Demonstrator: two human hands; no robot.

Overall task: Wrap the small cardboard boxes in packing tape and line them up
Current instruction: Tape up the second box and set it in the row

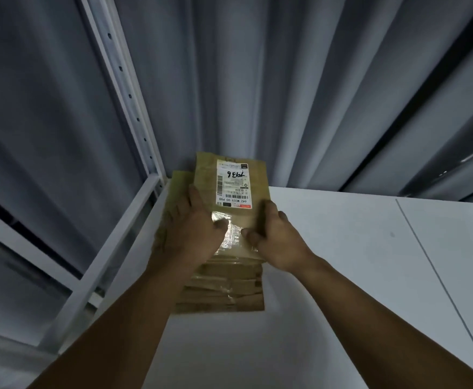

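Head view: left hand (pixel 193 228), right hand (pixel 276 238) curl fingers (pixel 269 213) round top box (pixel 204 175); lower boxes (pixel 224 290) half hidden.

Top box (pixel 231 189) on stacked boxes (pixel 224 287), at table (pixel 342 248) left edge

Bare left grip (pixel 193 228), right grip (pixel 275 239)

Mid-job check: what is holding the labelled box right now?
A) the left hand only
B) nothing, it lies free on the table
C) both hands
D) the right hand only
C: the left hand and the right hand each clasp one side of the labelled box, with their thumbs on its taped top face.
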